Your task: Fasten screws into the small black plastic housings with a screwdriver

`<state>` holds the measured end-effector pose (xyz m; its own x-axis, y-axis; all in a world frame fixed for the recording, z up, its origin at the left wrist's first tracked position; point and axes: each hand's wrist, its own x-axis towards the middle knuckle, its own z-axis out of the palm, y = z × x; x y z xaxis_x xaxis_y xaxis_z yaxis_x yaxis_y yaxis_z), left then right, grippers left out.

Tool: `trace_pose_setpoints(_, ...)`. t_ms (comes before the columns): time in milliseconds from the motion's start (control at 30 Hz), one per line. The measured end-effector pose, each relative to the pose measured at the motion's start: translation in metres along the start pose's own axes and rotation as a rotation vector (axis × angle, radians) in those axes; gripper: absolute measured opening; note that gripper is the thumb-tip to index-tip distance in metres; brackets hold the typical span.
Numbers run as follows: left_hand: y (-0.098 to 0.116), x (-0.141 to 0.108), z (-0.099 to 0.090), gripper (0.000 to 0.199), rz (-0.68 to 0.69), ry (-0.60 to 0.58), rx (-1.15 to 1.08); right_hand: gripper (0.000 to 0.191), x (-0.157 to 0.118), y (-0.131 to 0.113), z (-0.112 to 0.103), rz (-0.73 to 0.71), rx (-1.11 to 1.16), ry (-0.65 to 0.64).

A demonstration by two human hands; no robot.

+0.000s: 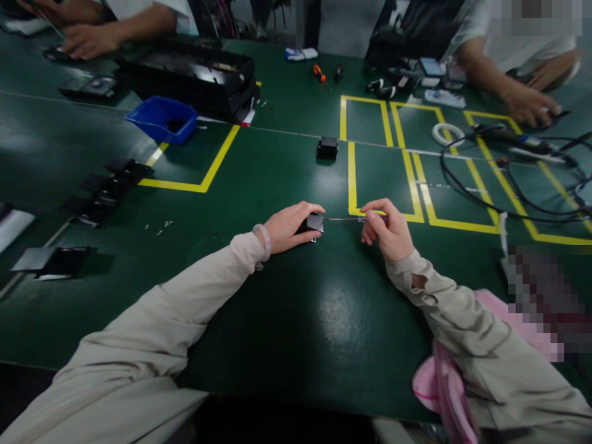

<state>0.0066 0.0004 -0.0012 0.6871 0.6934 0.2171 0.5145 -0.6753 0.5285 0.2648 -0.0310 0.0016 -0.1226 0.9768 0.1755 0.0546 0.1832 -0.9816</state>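
Observation:
My left hand [289, 228], with a pale bracelet at its wrist, is closed around a small black box [316, 222] on the green table, thumb and fingers on opposite sides. To its right, my right hand [386, 229] pinches a thin metal-shafted tool [343, 219]. The shaft lies level and points left, its tip at the right end of the box. Whether tip and box touch is too small to tell. My fingers hide most of the tool's grip. Farther back stands another small black box [327, 148].
A blue bin [164, 119] stands by stacked black trays [198, 77] at back left. Several black parts [104, 192] form a row at left. Cables [446, 176] and a white tape ring [448, 134] lie right. Across the table, co-workers' hands [87, 41] handle things.

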Motion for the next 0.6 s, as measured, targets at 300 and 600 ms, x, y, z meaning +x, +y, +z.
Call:
trace_pose_setpoints(300, 0.0005, 0.0004, -0.0010, 0.044, 0.006, -0.006, -0.010, 0.020, 0.0003, 0.0018, -0.0020, 0.002, -0.017, 0.006)
trace_pose_setpoints(600, 0.0001, -0.0003, -0.0002, 0.043, 0.007, 0.003, -0.008, 0.021, 0.0006, 0.0010, -0.0014, -0.026, -0.029, 0.003)
